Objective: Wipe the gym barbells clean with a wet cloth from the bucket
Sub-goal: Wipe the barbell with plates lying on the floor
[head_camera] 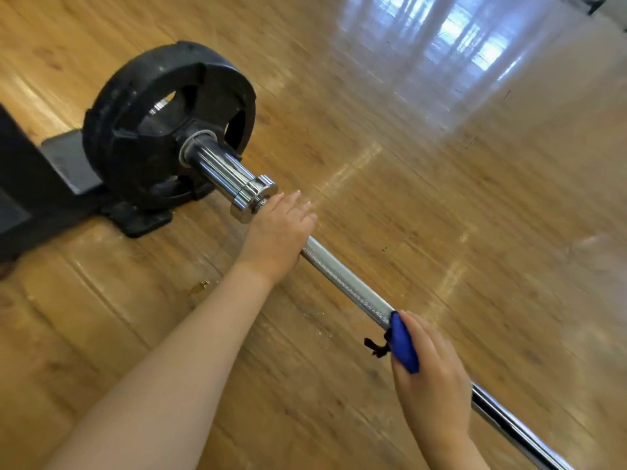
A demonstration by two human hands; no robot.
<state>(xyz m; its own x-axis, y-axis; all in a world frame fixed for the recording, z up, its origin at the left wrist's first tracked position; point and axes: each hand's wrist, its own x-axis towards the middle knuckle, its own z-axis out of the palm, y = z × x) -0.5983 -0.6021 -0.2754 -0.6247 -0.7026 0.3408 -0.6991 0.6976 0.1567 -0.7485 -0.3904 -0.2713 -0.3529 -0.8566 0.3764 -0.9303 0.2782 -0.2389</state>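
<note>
The floor (390, 164) was shiny brown wood, and bright window light shone on it far beyond the hands. One barbell (342, 283) ran across it, passing under both hands. The left hand (276, 232) lay on the bar with its fingers curled over it, just beside the shiny collar (252, 198). Past that hand sat one black weight plate (163, 130) on the bar's end, next to a dark stand (30, 205). The right hand (431, 368) squeezed one blue cloth (403, 344) around the bar, nearer the person.
</note>
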